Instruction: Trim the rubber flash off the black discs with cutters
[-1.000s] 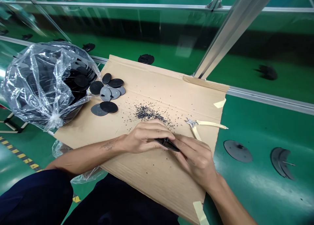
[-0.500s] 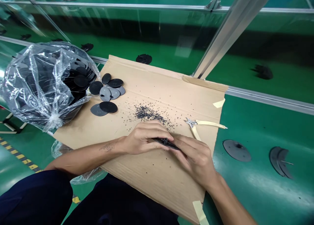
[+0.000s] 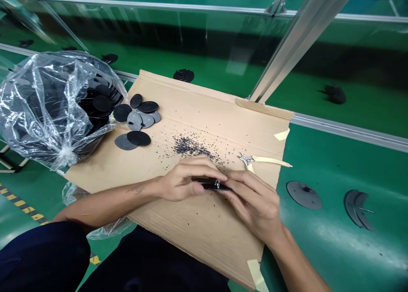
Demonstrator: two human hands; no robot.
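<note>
Between my two hands, a black plastic disc (image 3: 208, 184) is held nearly edge-on above the cardboard (image 3: 191, 236). A small clip-like part stands up on it. My left hand (image 3: 186, 177) grips its left side, thumb below and fingers above. My right hand (image 3: 255, 198) pinches its right end, and some of its fingertips are hidden. Just behind the hands lies a scatter of tiny black bits (image 3: 188, 146). Beyond my right hand rests a pair of side cutters (image 3: 248, 159) with cream handles, jaws pointing left; one handle is partly hidden behind that hand.
At the left sits a clear plastic bag (image 3: 41, 109) full of black discs. Several loose discs (image 3: 139, 137) lie beside it on the cardboard. On the green surface at right are a grey disc (image 3: 304, 195) and a curved piece (image 3: 357, 209). A metal post (image 3: 287, 58) rises behind.
The disc has tipped between my hands, so its standing clip shows more. My left thumb has shifted along the lower edge. The whole view has moved slightly.
</note>
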